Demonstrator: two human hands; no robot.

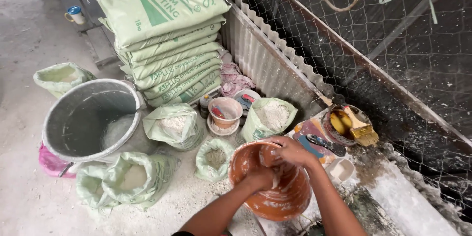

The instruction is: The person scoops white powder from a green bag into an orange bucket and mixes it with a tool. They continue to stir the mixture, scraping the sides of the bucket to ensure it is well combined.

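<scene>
Sacks of green stand stacked behind the grey tub; nearer, we work in the orange bowl on the bench, left hand and right hand closed together on wet white paste. It looks slick and soft; the bowl's rim offers the surest hold.

Hidden and cut-off parts

The fingers are buried inside the orange bowl; both forearms are cut off by the lower edge.
</scene>
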